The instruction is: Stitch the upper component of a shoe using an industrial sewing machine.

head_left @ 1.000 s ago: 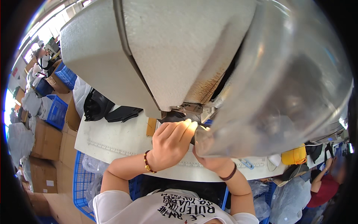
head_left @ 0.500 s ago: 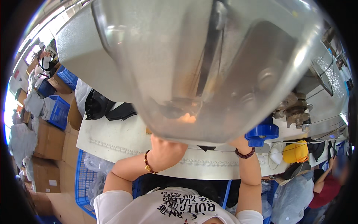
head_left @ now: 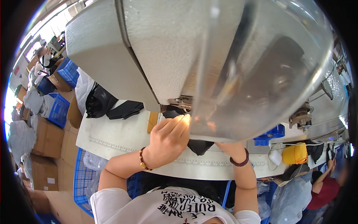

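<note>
The thin black sheet piece point(head_left: 200, 147) lies below the big grey-white metal sewing machine point(head_left: 160, 48). In front of this machine, the left hand point(head_left: 169, 138) has its fingers pressed together at the piece; whether they pinch, I cannot tell. At the machine's front right, a curved clear plastic shield point(head_left: 261, 108) blurs the right hand point(head_left: 232, 148); its opening I cannot tell.

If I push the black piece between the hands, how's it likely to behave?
Probably flexes but keeps some shape: the black piece has an exposed part that looks smooth, without visible creases. Rolling seems unlikely, since that part tapers toward a blunt point.
</note>
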A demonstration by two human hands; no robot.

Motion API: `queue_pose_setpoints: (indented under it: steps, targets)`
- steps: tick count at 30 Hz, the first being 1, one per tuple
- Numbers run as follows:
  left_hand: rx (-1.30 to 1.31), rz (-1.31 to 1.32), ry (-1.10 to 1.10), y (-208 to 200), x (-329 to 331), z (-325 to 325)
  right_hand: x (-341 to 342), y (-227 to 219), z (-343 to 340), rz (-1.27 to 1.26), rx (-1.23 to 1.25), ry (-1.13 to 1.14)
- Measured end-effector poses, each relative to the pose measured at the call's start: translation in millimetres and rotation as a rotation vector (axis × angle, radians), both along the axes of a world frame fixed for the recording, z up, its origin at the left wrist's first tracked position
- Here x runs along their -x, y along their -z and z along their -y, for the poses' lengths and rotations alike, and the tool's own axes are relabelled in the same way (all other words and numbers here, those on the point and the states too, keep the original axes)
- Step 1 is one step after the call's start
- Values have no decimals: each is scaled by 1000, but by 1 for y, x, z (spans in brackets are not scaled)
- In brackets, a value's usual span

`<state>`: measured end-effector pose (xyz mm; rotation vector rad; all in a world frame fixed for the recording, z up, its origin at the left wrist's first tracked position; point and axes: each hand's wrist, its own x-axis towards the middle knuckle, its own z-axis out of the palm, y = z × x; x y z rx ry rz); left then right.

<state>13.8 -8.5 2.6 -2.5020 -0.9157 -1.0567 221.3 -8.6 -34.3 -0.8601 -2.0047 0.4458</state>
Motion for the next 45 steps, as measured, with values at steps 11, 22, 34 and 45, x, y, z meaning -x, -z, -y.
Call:
queue_pose_setpoints:
  steps: [11, 22, 34, 45]
  targets:
    - [76, 28, 231, -5, 25, -19, 13, 3, 26, -289, 367, 139]
    - [18, -109, 269, -7, 33, -26, 39, 15, 35, -562, 334, 223]
    - [517, 420, 161, 6, 31, -21, 41, 18, 37, -533, 379, 219]
    - [-3, -139, 206, -1, 32, -15, 41, 14, 34, -574, 302, 208]
